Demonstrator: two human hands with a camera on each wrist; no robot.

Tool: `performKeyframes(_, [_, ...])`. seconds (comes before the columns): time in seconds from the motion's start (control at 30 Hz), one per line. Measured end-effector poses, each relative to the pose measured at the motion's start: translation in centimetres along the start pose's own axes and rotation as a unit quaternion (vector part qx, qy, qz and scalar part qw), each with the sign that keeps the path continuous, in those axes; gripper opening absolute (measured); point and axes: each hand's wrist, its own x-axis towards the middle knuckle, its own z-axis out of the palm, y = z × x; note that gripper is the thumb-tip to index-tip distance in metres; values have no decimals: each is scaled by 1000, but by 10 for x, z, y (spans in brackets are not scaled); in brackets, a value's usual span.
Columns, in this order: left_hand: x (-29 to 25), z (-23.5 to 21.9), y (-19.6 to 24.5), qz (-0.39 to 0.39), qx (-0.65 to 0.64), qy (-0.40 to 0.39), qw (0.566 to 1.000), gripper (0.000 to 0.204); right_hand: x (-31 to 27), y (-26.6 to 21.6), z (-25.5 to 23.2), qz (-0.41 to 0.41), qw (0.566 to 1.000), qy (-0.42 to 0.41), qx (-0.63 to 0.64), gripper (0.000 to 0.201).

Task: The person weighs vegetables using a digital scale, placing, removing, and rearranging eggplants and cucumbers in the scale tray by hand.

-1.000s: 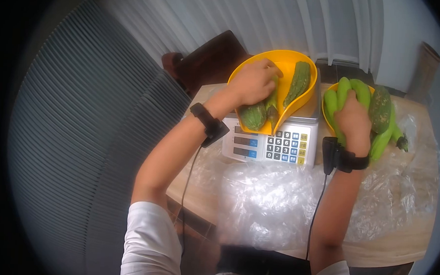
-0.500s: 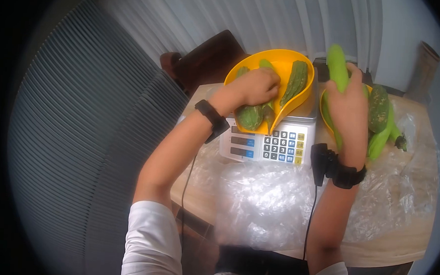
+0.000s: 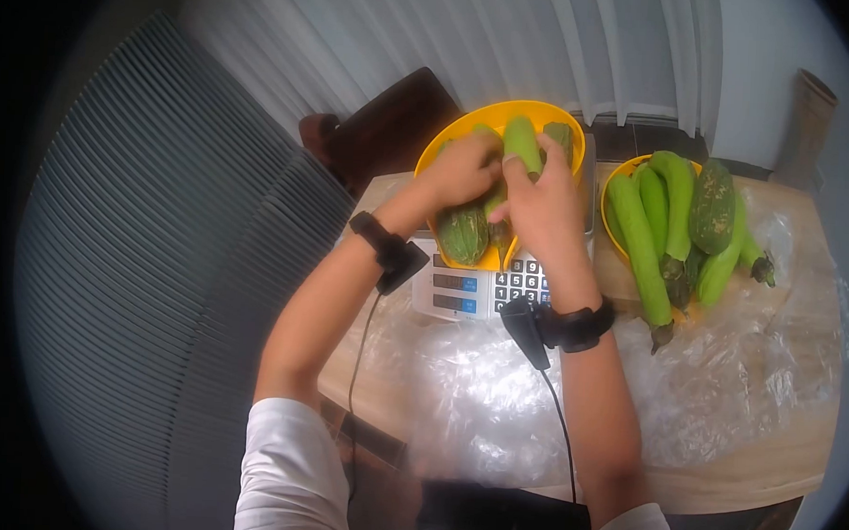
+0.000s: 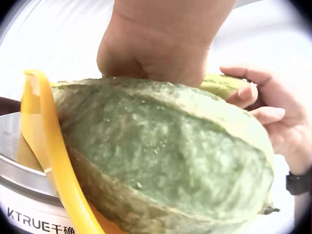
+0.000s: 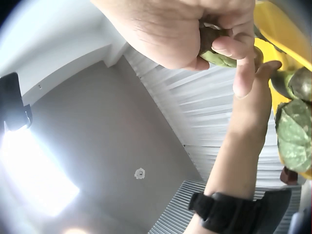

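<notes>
My right hand [image 3: 552,209] holds a pale green eggplant [image 3: 522,141] over a yellow scoop-shaped pan [image 3: 521,105]. The eggplant's brown stem end [image 5: 209,40] shows within the hand in the right wrist view. Inside the same pan, my left hand [image 3: 462,172] is bent over the vegetables beside the right one, its fingertips mostly hidden, so I cannot tell what they grasp. A ridged dark green luffa [image 4: 165,151] fills the left wrist view, below the left wrist. Another luffa [image 3: 559,134] lies along the pan's right side, partly covered by the right hand.
Under the pan is a white electronic scale [image 3: 456,300] with a keypad. To the right, a yellow bowl [image 3: 609,202] holds several green eggplants [image 3: 639,222] and a dark gourd [image 3: 712,207]. Crumpled clear plastic [image 3: 495,391] covers the table's front. A dark chair [image 3: 403,112] stands behind.
My right hand has lifted an eggplant out of the right-hand bowl and carried it left over the pan. The left hand stays in the pan, shifting slightly.
</notes>
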Motion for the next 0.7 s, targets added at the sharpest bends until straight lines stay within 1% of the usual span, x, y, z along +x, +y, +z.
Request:
performKeyframes(0.03, [-4,-4,1,0,0,0,1000,26,0,-3,-6,8,999,-22,-48,69])
performKeyframes(0.07, [-9,-9,1,-11,-6,30,999,25,0,-4,-11,17,994,-44,-95,70])
performKeyframes(0.1, [-12,-15,7,-22,-12,59,998,25,0,-4,-15,18,994,-44,-95,70])
performKeyframes(0.13, [-13,-18,10,-24,-12,59,998,25,0,-4,-19,21,995,-72,-73,70])
performKeyframes(0.17, [-14,-20,12,-41,-44,54,997,27,0,-4,-21,24,993,-101,-51,70])
performKeyframes(0.2, [-15,-23,17,-59,-77,51,994,28,-1,-3,-23,24,993,-103,-50,70])
performKeyframes(0.23, [-15,-26,23,-61,-76,52,994,28,-2,-3,-24,-43,987,-87,-130,64])
performKeyframes(0.27, [-15,-28,30,-94,-87,41,991,30,-4,-3,-25,-111,969,-69,-210,59])
performKeyframes(0.3, [-14,-28,36,-127,-97,30,987,33,-9,-8,-25,-130,967,-66,-211,45])
performKeyframes(0.33, [-15,-26,39,-127,-98,31,987,33,-14,-10,-24,-131,966,-67,-212,45])
performKeyframes(0.4, [-17,-23,43,-122,-94,8,988,38,-21,-13,-24,-161,946,-34,-279,32])
performKeyframes(0.43, [-16,-19,41,-110,-102,5,989,44,-24,-17,-24,-161,946,-35,-279,32])
performKeyframes(0.5, [-18,-17,45,-118,-99,-4,988,45,-28,-23,-25,-147,931,-9,-333,26])
performKeyframes(0.6, [-20,-22,53,-133,-97,-27,986,45,-30,-23,-21,-136,921,10,-366,24])
performKeyframes(0.7, [-23,-25,52,-129,-83,-31,988,43,-23,-20,-19,-148,928,26,-342,28])
